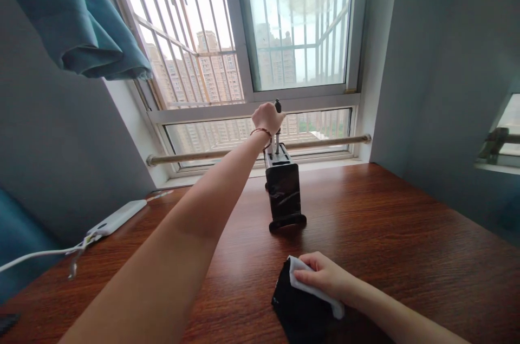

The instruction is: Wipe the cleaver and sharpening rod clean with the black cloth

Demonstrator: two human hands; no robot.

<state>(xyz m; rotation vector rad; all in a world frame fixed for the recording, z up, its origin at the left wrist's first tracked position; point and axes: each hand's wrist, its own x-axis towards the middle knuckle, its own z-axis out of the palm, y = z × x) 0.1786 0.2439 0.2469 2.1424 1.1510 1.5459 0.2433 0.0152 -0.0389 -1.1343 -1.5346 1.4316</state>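
The machine [285, 192] stands on the table [365, 214], long axis running toward the window [300, 35], black end nearest, top silvery. The left hand [266, 116] grips its upright lever [278, 105]; the right hand [323, 279] clutches a black-and-white cloth [300, 306].

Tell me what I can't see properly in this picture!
All in the head view:
Left hand: most fingers, hidden behind the back of the hand, at the lever.
Machine: far end, hidden behind its own front.
Black and white cloth in the right hand: lower end, cut off by the bottom edge.
Dark thing at lower left: cut off by the left edge.
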